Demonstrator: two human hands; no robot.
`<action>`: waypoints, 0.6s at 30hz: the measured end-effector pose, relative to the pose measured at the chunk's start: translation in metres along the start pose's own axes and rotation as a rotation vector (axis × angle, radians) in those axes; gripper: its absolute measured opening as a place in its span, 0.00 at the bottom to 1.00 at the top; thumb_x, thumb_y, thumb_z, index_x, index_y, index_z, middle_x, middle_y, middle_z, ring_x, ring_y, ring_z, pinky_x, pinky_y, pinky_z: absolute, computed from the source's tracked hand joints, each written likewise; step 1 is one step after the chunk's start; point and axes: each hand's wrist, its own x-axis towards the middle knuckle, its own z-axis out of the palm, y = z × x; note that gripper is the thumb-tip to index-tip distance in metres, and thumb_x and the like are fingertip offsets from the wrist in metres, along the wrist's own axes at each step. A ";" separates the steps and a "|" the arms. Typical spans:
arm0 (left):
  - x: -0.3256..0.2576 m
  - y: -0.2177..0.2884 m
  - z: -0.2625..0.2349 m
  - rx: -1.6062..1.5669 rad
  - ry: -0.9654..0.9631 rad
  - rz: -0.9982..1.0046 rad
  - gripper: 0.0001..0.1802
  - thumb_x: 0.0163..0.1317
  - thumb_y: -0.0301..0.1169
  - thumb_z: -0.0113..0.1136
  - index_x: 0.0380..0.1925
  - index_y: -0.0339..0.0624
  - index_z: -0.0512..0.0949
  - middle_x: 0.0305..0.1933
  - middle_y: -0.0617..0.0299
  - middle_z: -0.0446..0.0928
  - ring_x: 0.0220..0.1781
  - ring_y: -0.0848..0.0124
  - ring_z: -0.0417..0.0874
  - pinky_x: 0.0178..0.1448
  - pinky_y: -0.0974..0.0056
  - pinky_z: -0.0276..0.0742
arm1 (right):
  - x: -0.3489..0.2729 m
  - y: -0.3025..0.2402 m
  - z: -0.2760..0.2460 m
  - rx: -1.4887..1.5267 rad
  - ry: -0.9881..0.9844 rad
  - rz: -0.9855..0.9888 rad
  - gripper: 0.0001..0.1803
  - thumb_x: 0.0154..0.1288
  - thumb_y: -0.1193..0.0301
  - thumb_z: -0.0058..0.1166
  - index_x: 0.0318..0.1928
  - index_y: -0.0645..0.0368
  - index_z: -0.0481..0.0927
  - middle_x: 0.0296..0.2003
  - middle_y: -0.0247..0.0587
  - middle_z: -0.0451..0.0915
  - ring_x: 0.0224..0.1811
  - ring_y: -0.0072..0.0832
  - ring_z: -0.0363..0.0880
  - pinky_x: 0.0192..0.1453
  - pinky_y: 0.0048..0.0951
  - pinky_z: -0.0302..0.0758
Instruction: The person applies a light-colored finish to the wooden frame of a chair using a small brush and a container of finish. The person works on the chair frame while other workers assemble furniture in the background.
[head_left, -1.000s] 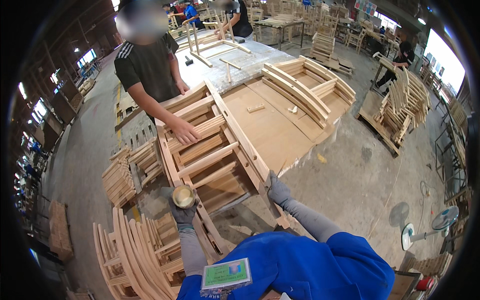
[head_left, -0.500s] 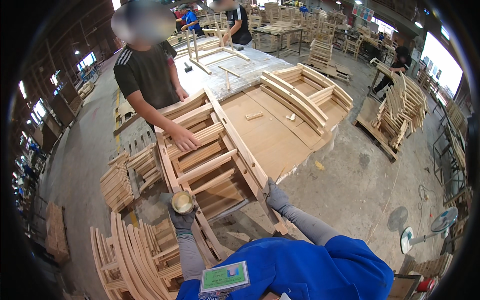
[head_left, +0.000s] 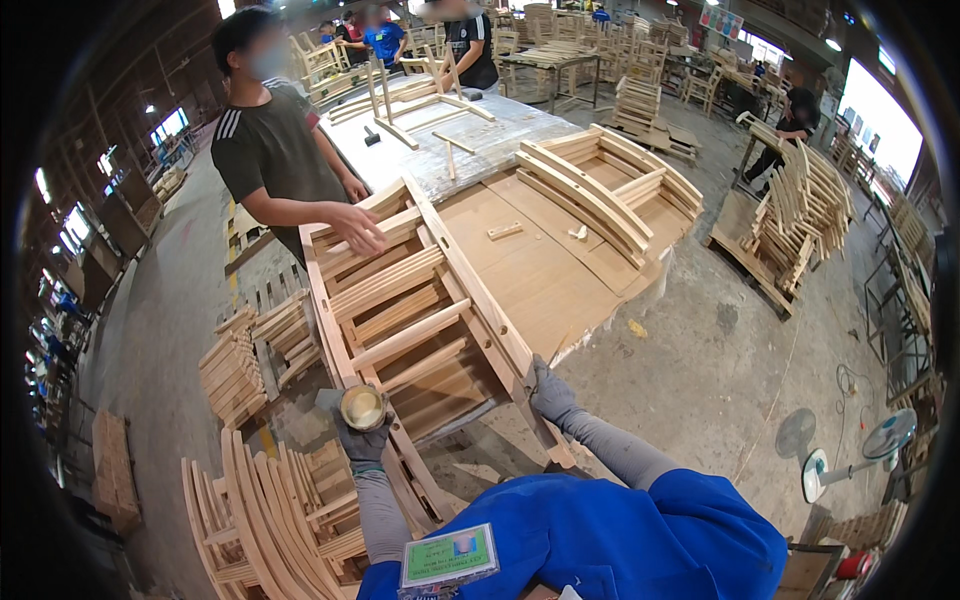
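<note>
A slatted wooden frame lies in front of me, one end on the table and the other reaching toward my body. My left hand, in a grey glove, is closed around a small round tub with pale yellowish contents, beside the frame's left rail. My right hand, also gloved, grips the near end of the right rail. Several loose slats lie side by side across the frame's middle. Over its far left part hovers a co-worker's bare hand, fingers spread, touching nothing.
Curved wooden frames rest on the cardboard-covered table, near a small wood block. A mallet lies farther back. Stacked curved parts stand at lower left, a fan at right. A loaded pallet is farther right.
The co-worker's hand has lifted off the slats and drawn back toward the far left, and the co-worker stands more upright. My two hands, the tub and the frame have hardly moved.
</note>
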 end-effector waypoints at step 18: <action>0.000 -0.008 0.010 0.066 0.030 0.018 0.31 0.60 0.56 0.50 0.58 0.51 0.67 0.64 0.47 0.61 0.63 0.43 0.64 0.54 0.38 0.72 | 0.001 0.007 0.005 0.004 0.034 -0.013 0.42 0.57 0.63 0.48 0.68 0.56 0.44 0.48 0.64 0.72 0.38 0.55 0.77 0.43 0.49 0.73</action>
